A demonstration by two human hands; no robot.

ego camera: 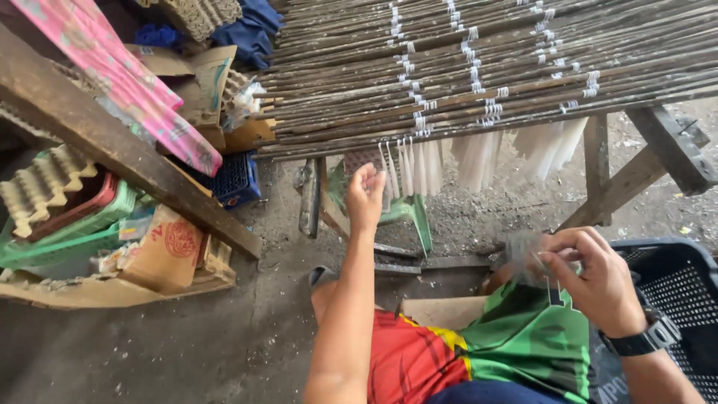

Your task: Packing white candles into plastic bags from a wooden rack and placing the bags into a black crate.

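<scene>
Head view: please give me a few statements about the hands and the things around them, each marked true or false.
1. The left hand reaches up to the white candles hanging under the rack of sticks. True.
2. The right hand is empty. False: it holds a small bunch of thin clear pieces.
3. A black wristwatch sits on the right wrist. True.
4. A red crate stands at the right. False: the perforated crate there is dark.
5. Egg trays lie at the left. True.
</scene>
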